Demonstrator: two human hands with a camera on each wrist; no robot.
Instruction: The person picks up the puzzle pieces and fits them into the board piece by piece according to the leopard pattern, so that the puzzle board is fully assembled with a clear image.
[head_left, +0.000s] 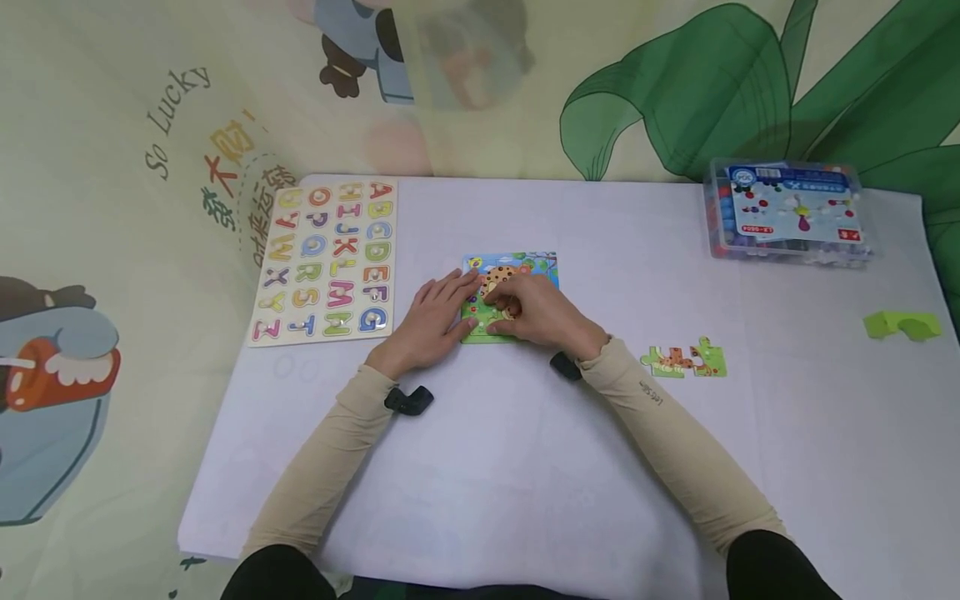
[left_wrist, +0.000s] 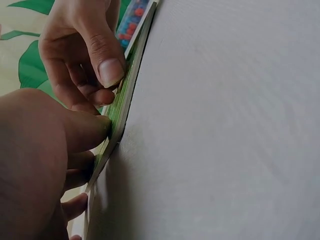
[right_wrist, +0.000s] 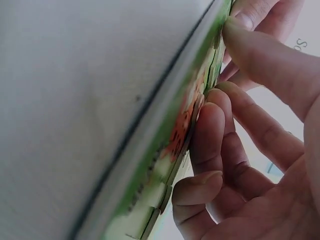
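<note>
A small jigsaw puzzle [head_left: 543, 262] with a spotted cartoon animal on green and blue lies at the table's middle. My left hand [head_left: 435, 321] rests along its left side, fingers stretched out and the thumb on the lower edge. Over the puzzle's right half, my right hand [head_left: 542, 312] bends its fingers down and pinches a green puzzle piece [right_wrist: 215, 62] at the surface; the fingers hide most of it. In the right wrist view some pieces stand slightly proud of the board [right_wrist: 152, 160]. A few joined loose pieces [head_left: 708, 358] lie to the right of my right wrist.
An alphabet board [head_left: 322, 262] with knobbed letters lies on the left. A clear plastic box [head_left: 787, 212] of coloured parts stands at the back right, with a green arched block [head_left: 902, 325] in front of it. White cloth covers the table [head_left: 480, 492].
</note>
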